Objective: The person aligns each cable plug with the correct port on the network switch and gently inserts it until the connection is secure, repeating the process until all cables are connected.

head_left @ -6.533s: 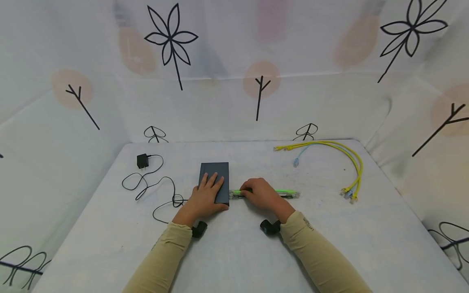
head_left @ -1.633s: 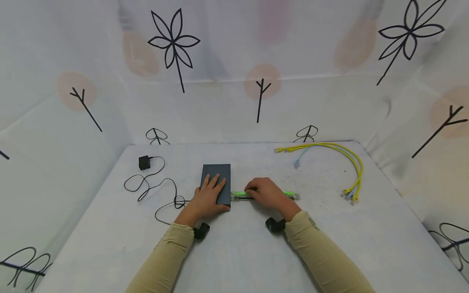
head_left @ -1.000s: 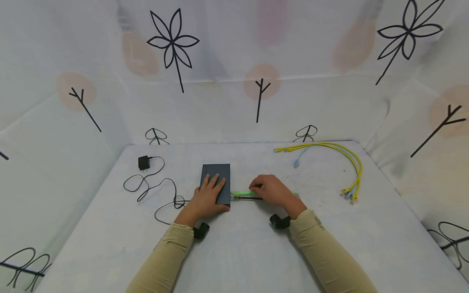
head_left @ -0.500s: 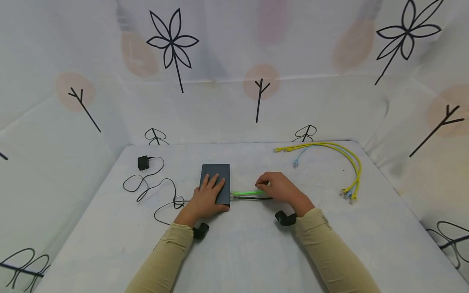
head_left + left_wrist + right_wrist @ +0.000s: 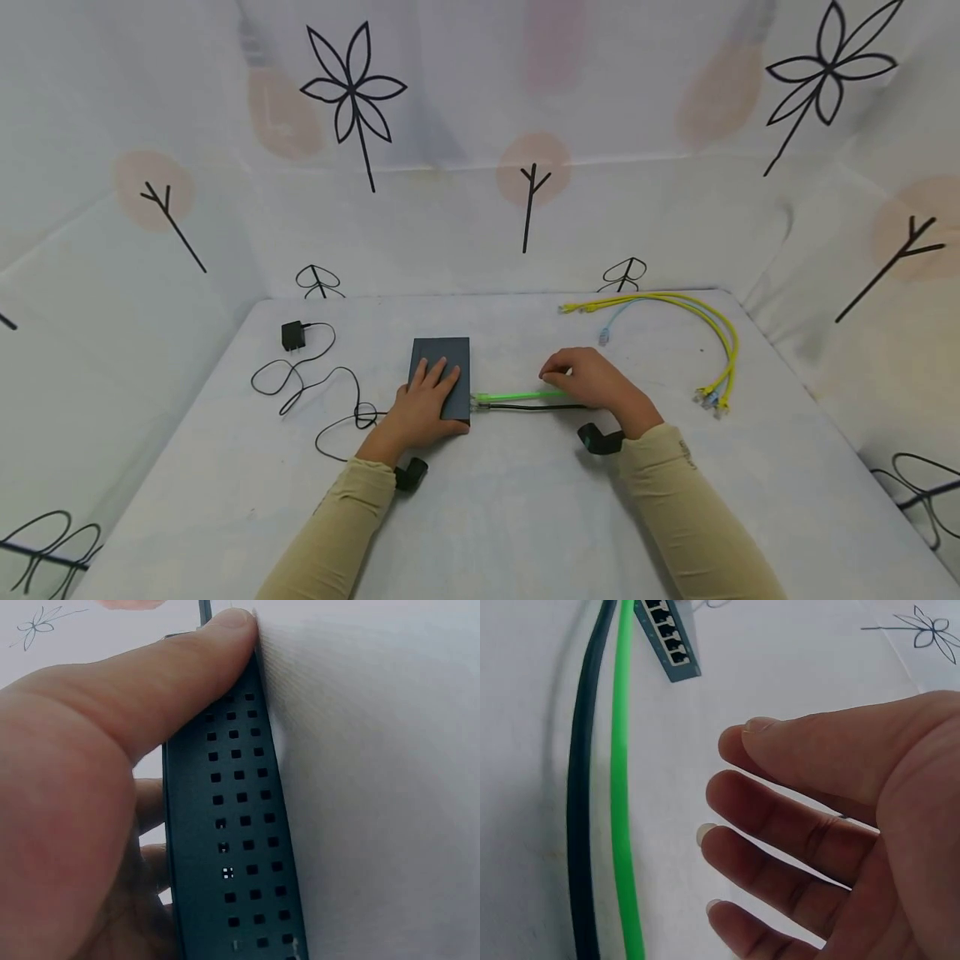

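Note:
My left hand (image 5: 418, 408) lies on a dark blue-grey network switch (image 5: 457, 350), fingers spread straight over its top. In the left wrist view the thumb (image 5: 180, 679) rests against the switch's side (image 5: 240, 825), which has square vent holes. A green Ethernet cable (image 5: 517, 396) and a black one (image 5: 525, 407) run right from the switch's right edge, clear plugs at that end; their other ends are hidden behind my right hand (image 5: 592, 379). That hand hovers over the cables, its fingers loosely bent and thumb near the index fingertip, holding nothing. The right wrist view shows several bare ports (image 5: 667, 631).
A black power adapter (image 5: 293, 335) sits at the left, its thin cord (image 5: 300, 383) looping over to the switch. At the back right lie yellow Ethernet cables (image 5: 727, 333) with a light blue one (image 5: 618, 312). White patterned cloth walls enclose the table (image 5: 510, 533).
My right hand has slid right along the green and black cables, away from the switch, uncovering more of both. The left hand has stayed on the switch.

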Available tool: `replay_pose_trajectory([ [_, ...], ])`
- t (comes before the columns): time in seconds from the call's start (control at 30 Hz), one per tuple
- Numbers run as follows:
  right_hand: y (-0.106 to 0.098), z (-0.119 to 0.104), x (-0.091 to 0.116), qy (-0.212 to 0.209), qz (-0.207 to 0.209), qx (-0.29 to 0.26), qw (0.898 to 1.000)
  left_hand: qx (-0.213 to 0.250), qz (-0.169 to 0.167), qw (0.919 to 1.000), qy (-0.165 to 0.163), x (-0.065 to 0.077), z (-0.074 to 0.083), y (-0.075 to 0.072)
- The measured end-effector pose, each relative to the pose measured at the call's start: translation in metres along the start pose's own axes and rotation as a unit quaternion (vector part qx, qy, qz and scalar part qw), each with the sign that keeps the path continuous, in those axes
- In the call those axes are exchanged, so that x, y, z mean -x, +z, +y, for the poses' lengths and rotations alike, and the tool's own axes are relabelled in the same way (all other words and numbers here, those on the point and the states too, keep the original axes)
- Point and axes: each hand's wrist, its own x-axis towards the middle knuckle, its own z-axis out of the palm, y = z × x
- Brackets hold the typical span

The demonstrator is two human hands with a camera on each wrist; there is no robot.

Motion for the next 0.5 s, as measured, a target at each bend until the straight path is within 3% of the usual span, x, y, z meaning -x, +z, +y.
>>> replay_pose_trajectory([
  [0.5, -0.018, 0.017, 0.006, 0.024, -0.015, 0.004, 1.000, 0.000, 0.000, 1.0000, 0.000, 0.000, 0.000, 0.001],
])
